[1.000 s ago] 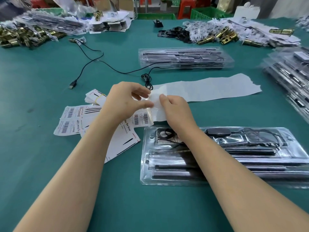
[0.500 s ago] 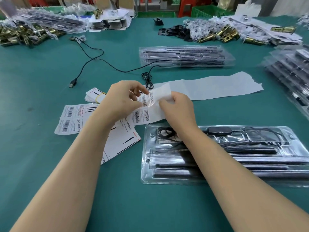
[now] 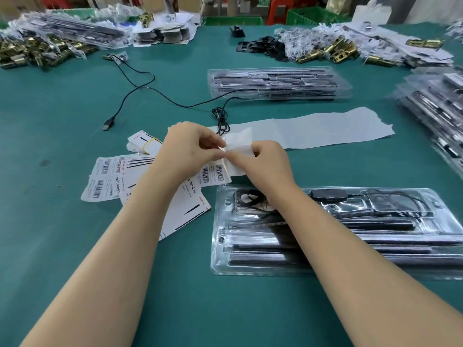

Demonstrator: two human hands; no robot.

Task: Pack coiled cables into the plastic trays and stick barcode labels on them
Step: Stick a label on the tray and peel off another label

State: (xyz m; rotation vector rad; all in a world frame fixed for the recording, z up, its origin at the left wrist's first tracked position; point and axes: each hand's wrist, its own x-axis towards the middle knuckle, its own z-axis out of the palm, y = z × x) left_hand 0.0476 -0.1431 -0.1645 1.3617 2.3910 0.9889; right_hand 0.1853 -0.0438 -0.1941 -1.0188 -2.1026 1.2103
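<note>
My left hand (image 3: 193, 146) and my right hand (image 3: 265, 164) meet over the middle of the green table and both pinch a white label sheet (image 3: 239, 144), whose lower part shows barcode labels (image 3: 213, 172). Just below my right wrist lies a clear plastic tray (image 3: 335, 269) packed with black bars, a coiled black cable (image 3: 248, 197) and a black adapter (image 3: 328, 195). A second filled tray (image 3: 278, 82) lies farther back. A loose black USB cable (image 3: 140, 88) runs across the table, its small coil (image 3: 220, 116) just beyond my hands.
Printed cards and barcode sheets (image 3: 107, 181) lie left of my hands, with a banded card stack (image 3: 142, 144). A long strip of white backing paper (image 3: 325, 128) stretches right. Stacked trays (image 3: 436, 116) sit at the right edge; brass hardware piles (image 3: 32, 51) and black parts (image 3: 260, 46) line the back.
The sheet's upper end, showing barcodes half a second ago, now shows blank white between my fingers. My hands have drawn closer together at its edge.
</note>
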